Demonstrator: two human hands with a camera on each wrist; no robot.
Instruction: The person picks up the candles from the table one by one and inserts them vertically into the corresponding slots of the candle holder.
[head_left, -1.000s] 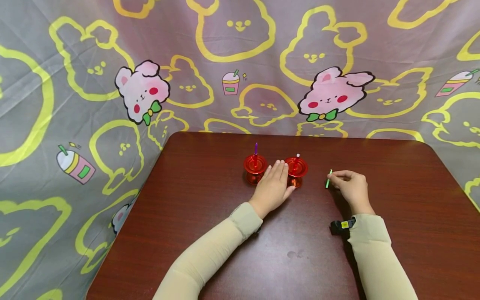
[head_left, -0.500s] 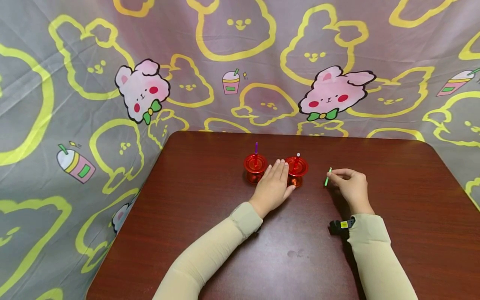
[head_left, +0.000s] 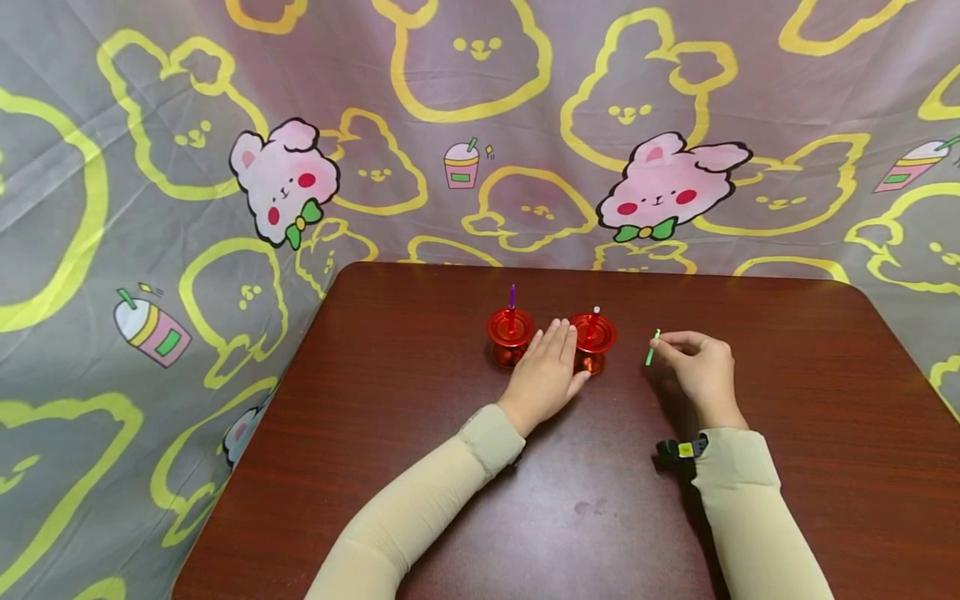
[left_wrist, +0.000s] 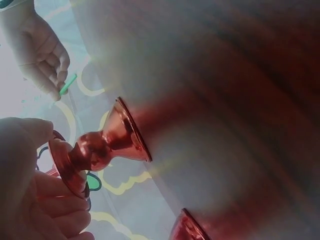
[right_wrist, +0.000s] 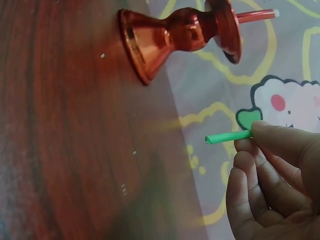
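My left hand (head_left: 543, 379) holds the right-hand red metallic candle holder (head_left: 604, 335), thumb and fingers at its upper dish in the left wrist view. From that dish rises a red stem with a white tip (right_wrist: 260, 16). Just left of the hand stands a matching candle holder (head_left: 510, 338), with a thin purple candle (head_left: 512, 297) upright on its stem. To the right, my right hand (head_left: 707, 375) pinches a thin green candle (right_wrist: 227, 136) near its upper end. The candle hangs slightly tilted above the table, apart from both holders.
Both holders stand on a dark reddish-brown table (head_left: 420, 392) with rounded far corners. A grey curtain (head_left: 540, 83) with yellow outlines and pink rabbits hangs behind and to the left. A black wrist strap (head_left: 678, 451) is on the right sleeve.
My right hand's fingers have moved the green candle slightly to the left and up. My left hand and both holders have stayed in place.
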